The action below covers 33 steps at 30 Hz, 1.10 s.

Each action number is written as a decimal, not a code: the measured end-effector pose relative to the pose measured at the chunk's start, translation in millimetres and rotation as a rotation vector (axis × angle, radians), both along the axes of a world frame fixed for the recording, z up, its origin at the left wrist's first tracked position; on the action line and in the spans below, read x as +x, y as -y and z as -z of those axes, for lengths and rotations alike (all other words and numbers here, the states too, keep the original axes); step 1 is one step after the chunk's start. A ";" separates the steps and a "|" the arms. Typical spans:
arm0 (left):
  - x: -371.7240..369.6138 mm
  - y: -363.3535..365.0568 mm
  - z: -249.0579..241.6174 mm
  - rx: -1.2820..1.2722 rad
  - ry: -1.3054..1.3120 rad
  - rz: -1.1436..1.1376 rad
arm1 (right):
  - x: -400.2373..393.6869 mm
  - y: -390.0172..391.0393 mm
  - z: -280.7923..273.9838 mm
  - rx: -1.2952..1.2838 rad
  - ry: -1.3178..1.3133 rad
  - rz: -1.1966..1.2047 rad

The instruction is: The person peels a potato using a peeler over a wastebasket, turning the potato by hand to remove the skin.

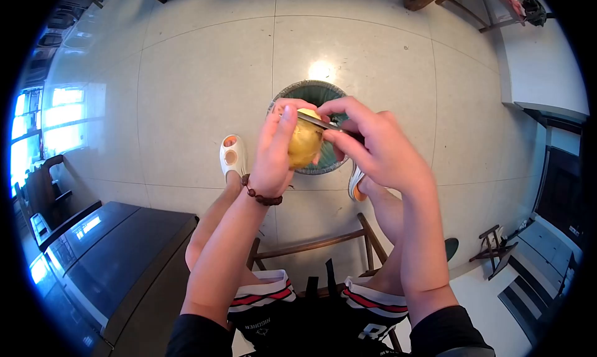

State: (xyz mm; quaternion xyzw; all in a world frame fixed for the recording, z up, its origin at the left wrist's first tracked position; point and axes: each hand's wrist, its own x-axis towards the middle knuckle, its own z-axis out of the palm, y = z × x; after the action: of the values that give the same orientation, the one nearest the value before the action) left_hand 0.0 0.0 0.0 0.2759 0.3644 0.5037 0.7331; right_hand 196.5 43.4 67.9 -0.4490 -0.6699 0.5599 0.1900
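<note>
Over the bin, my left hand (277, 147) is wrapped round a yellow potato (305, 144). The potato's top is paler and looks peeled, while darker patches show lower on its side. My right hand (379, 142) grips what looks like a peeler (318, 121), with a narrow metal blade and a dark handle partly hidden by the fingers. Its blade lies across the upper part of the potato. Directly below both hands stands a round bin (317, 93) with a green inside, partly covered by the hands.
A white shoe (231, 155) is left of the bin, another shoe (357, 183) right of it. The wooden bar (311, 244) of a seat lies near my legs. A dark glossy table (124, 251) stands at lower left, a small wooden stool (494, 248) at right. Pale floor tiles (205, 77) surround the bin.
</note>
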 end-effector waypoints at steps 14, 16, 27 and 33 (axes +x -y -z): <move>-4.5 -0.2 -7.1 -0.017 0.006 -0.042 | -0.6 4.1 -4.9 0.166 0.052 -0.012; -5.4 -0.9 -10.1 -0.022 0.037 -0.039 | -0.7 4.9 -4.6 0.200 0.064 -0.008; -10.9 -4.0 -16.3 -0.073 -0.087 0.072 | 2.9 5.2 -8.8 0.390 0.211 0.001; -7.5 -3.8 -18.7 -0.149 -0.106 0.010 | 7.1 -0.8 -15.0 0.201 0.282 0.048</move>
State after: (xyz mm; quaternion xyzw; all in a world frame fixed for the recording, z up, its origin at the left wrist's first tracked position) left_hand -7.5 3.8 18.7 0.2490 0.4377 0.4562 0.7337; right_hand 203.6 44.2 82.9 -0.5179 -0.7316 0.4168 0.1512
